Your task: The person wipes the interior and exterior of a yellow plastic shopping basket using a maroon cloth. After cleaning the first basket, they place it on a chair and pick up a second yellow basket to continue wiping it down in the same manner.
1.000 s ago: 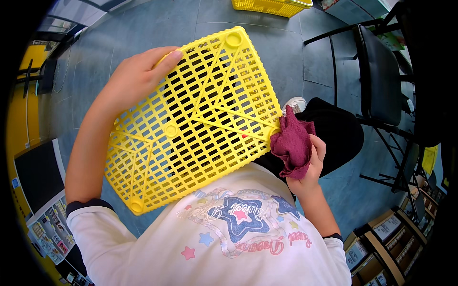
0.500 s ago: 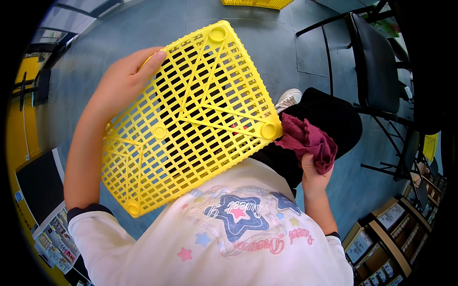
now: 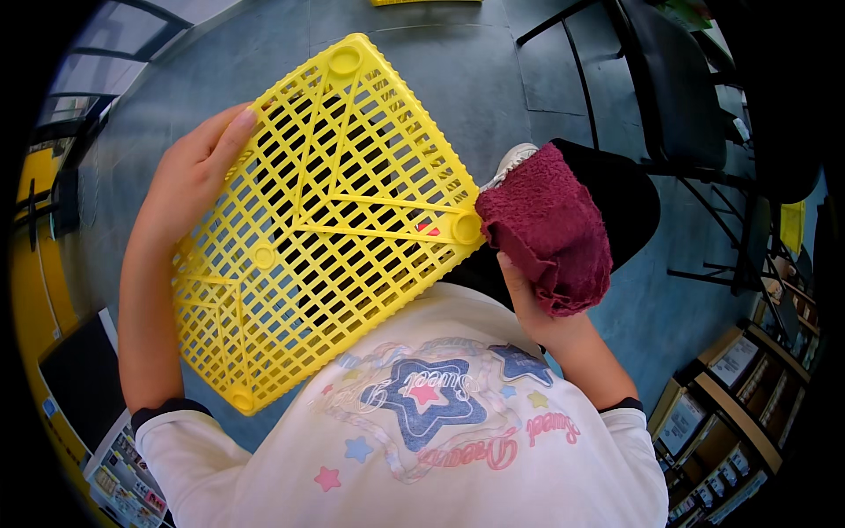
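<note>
A yellow plastic basket [image 3: 280, 255] with a lattice of holes is held tilted over my lap, its underside toward me. My left hand [image 3: 195, 167] grips its upper left edge, thumb on the near side and the fingers hidden behind. In my right hand [image 3: 544, 308] is a crumpled dark red cloth [image 3: 554, 224], which covers most of the fingers. The cloth lies against or just beside the basket's right corner; I cannot tell whether they touch.
A black chair [image 3: 673, 88] stands at the upper right. Boxes on a shelf [image 3: 717, 414] are at the lower right. Another yellow basket [image 3: 422, 3] shows at the top edge, on the grey floor [image 3: 449, 79]. My white shoe [image 3: 513, 160] is beyond the cloth.
The basket and my left hand have shifted a little left in view. The cloth has swung up and left, spreading out more over my right hand, by the basket's corner.
</note>
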A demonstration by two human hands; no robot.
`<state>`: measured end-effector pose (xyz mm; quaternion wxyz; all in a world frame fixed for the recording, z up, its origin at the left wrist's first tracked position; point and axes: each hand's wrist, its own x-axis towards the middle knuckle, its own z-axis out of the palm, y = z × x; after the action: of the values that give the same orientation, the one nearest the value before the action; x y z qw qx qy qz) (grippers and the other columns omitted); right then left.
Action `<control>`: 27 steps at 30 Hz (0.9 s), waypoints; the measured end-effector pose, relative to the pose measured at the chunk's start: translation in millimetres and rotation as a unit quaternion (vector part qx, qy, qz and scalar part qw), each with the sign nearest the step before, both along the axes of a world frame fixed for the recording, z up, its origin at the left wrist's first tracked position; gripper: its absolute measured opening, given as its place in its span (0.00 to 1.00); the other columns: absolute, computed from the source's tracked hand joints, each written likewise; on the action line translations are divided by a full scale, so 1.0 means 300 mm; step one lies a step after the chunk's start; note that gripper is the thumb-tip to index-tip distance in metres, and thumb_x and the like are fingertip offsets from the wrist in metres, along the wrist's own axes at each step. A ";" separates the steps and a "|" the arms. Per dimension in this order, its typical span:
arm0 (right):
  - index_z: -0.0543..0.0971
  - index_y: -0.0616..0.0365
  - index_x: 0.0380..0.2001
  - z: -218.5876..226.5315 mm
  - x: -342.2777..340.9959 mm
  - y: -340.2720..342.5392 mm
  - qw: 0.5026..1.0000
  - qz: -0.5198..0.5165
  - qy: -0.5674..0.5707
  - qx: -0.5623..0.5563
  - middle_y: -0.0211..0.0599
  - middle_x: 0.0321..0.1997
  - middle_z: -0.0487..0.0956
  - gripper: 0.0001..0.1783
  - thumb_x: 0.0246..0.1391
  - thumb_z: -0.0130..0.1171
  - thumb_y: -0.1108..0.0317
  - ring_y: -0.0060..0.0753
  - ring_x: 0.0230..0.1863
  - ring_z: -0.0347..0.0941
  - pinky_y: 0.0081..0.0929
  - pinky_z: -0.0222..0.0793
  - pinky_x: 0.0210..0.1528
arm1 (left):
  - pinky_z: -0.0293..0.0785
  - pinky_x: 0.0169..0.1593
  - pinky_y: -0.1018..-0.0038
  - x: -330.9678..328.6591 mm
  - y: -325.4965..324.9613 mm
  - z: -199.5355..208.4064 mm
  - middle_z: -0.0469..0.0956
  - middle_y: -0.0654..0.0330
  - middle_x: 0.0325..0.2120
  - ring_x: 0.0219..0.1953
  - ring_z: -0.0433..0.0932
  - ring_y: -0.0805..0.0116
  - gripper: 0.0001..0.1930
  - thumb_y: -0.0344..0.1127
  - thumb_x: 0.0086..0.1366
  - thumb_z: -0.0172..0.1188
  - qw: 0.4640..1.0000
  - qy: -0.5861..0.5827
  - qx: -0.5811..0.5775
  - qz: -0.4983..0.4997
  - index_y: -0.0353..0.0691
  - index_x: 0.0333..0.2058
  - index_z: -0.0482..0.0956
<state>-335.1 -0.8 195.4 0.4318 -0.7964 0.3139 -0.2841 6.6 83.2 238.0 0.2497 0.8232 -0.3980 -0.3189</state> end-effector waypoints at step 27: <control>0.82 0.55 0.34 -0.021 0.062 -0.029 0.971 0.050 -0.006 -0.232 0.36 0.39 0.78 0.22 0.27 0.72 0.70 0.40 0.39 0.70 0.33 0.67 0.41 | 0.68 0.50 0.75 0.002 0.001 0.006 0.80 0.57 0.41 0.44 0.77 0.67 0.24 0.54 0.70 0.44 0.999 -0.034 0.014 -0.030 0.42 0.51 0.76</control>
<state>-316.5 -9.5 189.1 0.2507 -0.8880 0.1961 -0.3319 7.2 83.5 239.8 0.2152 0.8246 -0.4261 -0.3036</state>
